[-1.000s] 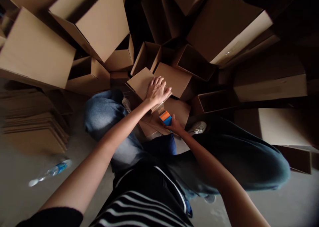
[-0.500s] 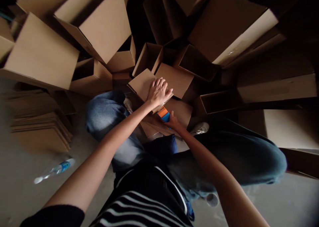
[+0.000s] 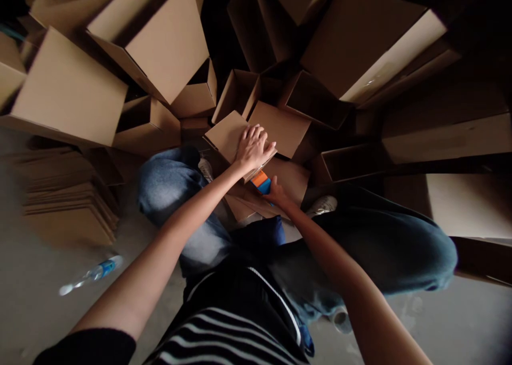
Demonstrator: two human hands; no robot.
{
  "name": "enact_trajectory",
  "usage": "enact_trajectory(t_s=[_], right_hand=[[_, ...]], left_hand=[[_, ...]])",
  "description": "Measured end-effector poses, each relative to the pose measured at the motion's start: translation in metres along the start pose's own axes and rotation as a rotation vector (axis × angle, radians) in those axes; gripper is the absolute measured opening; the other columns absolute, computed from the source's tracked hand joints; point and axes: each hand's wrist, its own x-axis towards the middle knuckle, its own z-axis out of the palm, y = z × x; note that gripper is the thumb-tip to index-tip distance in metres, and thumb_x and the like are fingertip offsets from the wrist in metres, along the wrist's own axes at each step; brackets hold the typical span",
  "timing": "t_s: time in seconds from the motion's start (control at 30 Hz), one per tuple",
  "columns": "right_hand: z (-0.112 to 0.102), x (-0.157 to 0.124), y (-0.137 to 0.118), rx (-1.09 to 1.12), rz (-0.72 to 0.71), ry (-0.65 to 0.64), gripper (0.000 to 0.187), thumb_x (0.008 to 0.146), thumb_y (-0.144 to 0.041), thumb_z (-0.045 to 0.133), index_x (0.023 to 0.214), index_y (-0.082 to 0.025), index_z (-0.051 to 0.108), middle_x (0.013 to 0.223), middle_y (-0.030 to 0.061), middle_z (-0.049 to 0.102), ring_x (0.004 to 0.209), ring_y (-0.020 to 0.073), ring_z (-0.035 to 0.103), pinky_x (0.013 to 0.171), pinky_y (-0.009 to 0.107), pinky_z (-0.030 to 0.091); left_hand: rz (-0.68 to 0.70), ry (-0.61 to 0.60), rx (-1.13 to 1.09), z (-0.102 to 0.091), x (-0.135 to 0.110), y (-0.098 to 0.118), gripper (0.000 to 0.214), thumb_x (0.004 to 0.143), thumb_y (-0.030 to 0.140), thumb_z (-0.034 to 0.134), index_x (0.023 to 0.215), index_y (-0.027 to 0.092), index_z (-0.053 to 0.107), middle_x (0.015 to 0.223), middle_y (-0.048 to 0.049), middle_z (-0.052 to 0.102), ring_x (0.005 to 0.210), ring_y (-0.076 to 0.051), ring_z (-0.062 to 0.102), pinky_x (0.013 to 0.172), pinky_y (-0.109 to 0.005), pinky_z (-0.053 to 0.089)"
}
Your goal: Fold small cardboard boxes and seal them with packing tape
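Note:
My left hand lies on top of a small cardboard box, fingers stretched over its upper face and thumb at the near right edge. Just below that edge, my right hand is closed around an orange-and-blue block-shaped item. Its orange end is against or very close to the box's near side; I cannot tell whether they touch. Under and beside them lie flat cardboard pieces, and another cardboard panel is behind my left hand.
Open cardboard boxes crowd the far side and both flanks. A stack of flattened cardboard rests on the floor at left, near a plastic bottle. A clear cup is by my right leg. My bent legs frame the work area.
Both hands, the box and the orange-and-blue item keep nearly the same places. The view has shifted very slightly.

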Motion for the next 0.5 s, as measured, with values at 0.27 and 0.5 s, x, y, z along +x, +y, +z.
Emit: enact_trajectory(t_s=[0.27,0.5], right_hand=[[-0.002,-0.004,-0.001,-0.048,0.051,-0.021,0.071,0.071,-0.033,0.077,0.127,-0.017,0.036,0.089,0.0074,0.064,0.082,0.0277,0.067,0.062,0.031,0.045],[-0.006,-0.011,0.005,-0.041,0.05,-0.034,0.067,0.072,-0.031,0.076,0.125,-0.017,0.037,0.09,0.0087,0.066,0.083,0.0277,0.068,0.061,0.03,0.045]], left_hand=[[0.005,0.006,0.009,0.002,0.001,0.001,0.04,0.098,0.046,0.037,0.113,0.022,0.066,0.143,-0.0116,0.057,0.143,-0.027,0.039,0.125,-0.049,0.025],[0.007,0.006,-0.001,0.002,0.0,0.001,0.039,0.099,0.046,0.037,0.112,0.023,0.066,0.143,-0.011,0.058,0.144,-0.027,0.039,0.125,-0.05,0.024]])
